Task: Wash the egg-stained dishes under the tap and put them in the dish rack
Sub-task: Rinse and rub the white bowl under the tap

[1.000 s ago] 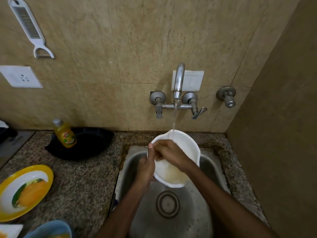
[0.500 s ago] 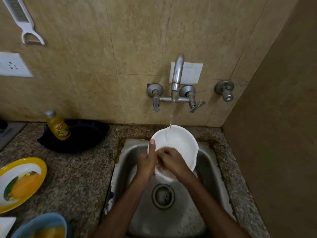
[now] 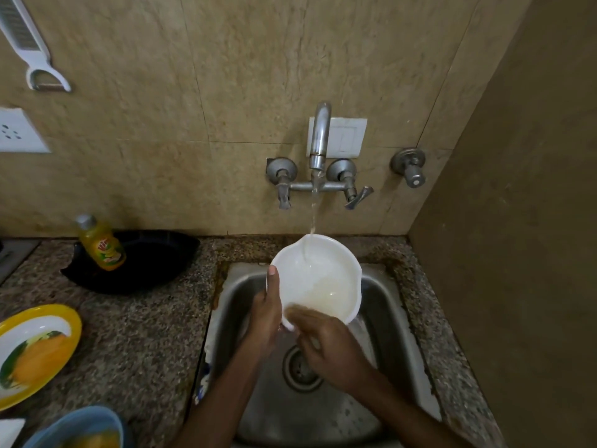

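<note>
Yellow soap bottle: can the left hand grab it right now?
Probably not right away: the left hand grips the white bowl under the tap. The way to the soap bottle looks free once it lets go.

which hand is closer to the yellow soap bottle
Left. The left hand grips the left rim of the bowl over the sink, on the side toward the bottle; the right hand is at its near rim, farther right of the bottle.

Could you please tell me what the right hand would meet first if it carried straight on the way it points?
Most likely the white bowl: the right hand points its blurred fingertips up-left at the bowl's near rim, seemingly touching it, though depth is unclear.
</note>
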